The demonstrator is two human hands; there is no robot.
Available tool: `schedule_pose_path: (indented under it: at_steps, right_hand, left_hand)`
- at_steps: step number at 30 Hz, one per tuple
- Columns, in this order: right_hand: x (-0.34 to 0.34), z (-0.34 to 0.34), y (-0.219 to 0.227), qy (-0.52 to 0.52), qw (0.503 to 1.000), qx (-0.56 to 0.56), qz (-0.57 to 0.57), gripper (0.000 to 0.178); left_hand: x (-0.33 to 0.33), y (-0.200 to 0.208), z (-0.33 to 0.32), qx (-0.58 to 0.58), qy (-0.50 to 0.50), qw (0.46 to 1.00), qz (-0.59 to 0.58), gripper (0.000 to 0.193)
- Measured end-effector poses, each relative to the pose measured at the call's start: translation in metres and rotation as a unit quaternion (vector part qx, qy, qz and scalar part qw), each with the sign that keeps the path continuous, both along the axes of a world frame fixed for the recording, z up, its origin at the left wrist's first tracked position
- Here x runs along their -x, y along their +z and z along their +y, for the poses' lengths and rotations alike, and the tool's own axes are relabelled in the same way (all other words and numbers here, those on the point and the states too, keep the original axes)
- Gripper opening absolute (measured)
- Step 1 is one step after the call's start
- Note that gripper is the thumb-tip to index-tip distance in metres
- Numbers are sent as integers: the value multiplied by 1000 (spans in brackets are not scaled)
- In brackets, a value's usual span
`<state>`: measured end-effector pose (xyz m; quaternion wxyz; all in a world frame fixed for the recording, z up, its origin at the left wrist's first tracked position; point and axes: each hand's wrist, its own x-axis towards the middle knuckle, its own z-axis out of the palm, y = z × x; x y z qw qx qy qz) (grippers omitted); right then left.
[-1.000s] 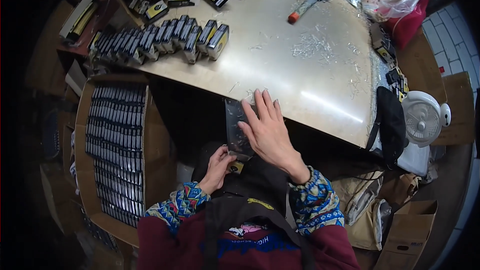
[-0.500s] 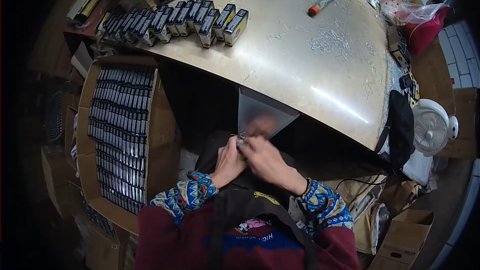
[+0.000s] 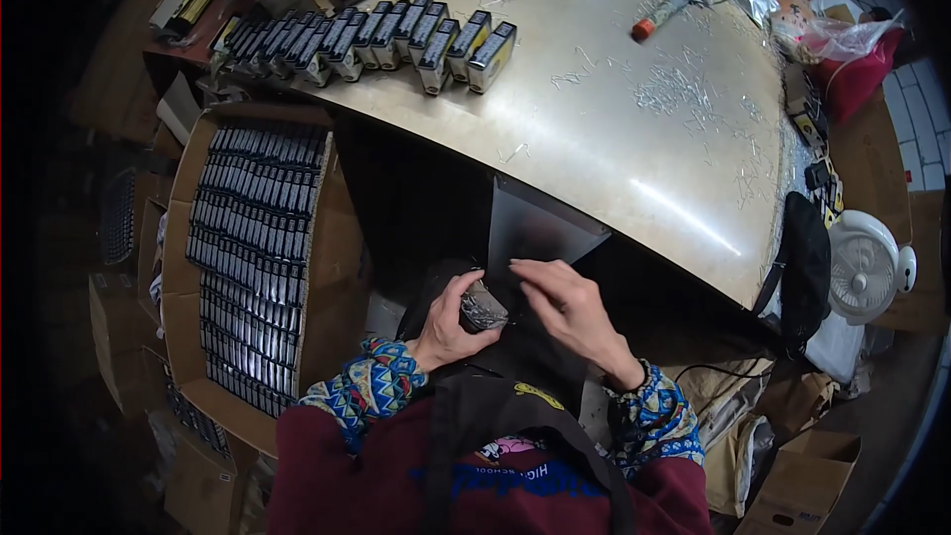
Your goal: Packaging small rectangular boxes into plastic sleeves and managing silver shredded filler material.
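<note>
Over my lap, my left hand is closed round a small box of thin metal wires, thumb on one side and fingers on the other. Greyish wire ends show at its near side; the rest is partly covered by my fingers. Just to the right of it hovers my right hand, its fingers apart and nothing visible in them. A gap separates its fingertips from the box. Past my hands, many thin bent wire pieces lie scattered on the metal-topped table.
Small black-and-yellow boxes stand in a row along the table's left edge. An orange-capped tube lies farther back. On my left, a large carton holds packed rows of boxes. A white fan stands at the right.
My right hand has moved off to the right, away from my left hand, and its fingers have spread. The box in my left hand now shows more plainly. The whole view has shifted slightly.
</note>
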<state>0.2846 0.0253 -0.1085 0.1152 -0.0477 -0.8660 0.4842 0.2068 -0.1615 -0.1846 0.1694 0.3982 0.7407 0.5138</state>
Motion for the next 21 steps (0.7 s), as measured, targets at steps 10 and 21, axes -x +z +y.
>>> schedule_pose_path:
  at_steps: [10,21]
  right_hand:
    - [1,15,26,-40,996,69,-38,26]
    - [11,13,33,-115,984,-97,92,9]
  left_hand:
    - [23,27,43,-93,95,990,38,85]
    - [37,62,62,-58,37,998,-10,82]
